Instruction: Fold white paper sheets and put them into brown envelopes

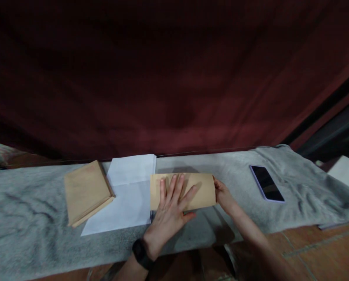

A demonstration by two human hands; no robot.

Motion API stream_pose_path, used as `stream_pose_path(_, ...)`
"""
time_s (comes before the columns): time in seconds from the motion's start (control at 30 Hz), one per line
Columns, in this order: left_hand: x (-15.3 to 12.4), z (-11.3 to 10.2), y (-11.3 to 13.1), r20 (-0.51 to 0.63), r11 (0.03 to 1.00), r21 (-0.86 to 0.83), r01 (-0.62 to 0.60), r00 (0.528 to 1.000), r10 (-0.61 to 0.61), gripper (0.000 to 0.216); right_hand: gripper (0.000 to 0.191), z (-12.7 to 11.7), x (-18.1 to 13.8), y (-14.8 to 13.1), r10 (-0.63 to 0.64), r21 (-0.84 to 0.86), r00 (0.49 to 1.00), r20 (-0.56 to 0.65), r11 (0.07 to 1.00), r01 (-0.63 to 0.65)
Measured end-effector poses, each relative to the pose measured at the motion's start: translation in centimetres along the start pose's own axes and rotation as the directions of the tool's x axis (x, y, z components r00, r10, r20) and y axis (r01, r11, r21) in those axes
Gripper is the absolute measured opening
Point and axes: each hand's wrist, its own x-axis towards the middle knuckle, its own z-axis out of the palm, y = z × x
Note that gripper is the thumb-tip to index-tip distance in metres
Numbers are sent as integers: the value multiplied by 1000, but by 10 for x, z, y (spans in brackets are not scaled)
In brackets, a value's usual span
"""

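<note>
On the tabletop (31,218), covered with a grey cloth, a flat brown paper envelope (203,186) lies lengthwise near the middle. The left hand (171,207), with a black wristband (141,253), rests open on it, palm down and fingers spread. The right hand (224,197) grips the envelope's right short edge. What the envelope holds cannot be told. Its left end overlaps white paper sheets (127,203), which a stack of brown envelopes (86,193) also overlaps. A lilac-cased black smartphone (266,183) lies well to the right.
</note>
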Motion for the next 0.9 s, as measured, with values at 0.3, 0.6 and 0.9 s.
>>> stream_pose_path(0.3, -1, 3, -13, 188, 994, -51, 95, 979, -84, 123, 29, -7, 1, 1, 22, -49, 989, 147, 999, -15)
stream_pose_path(0.6, 3, 9, -11, 171, 999, -3, 54, 984, -52, 102, 31, -14, 9, 22, -65, -240, 996, -60, 970, 48)
stream_pose_path(0.9, 3, 22, -11, 115, 994, 59, 96, 988, -102, 106, 24, -29, 5, 6, -253, -391, 941, -223, 908, 152)
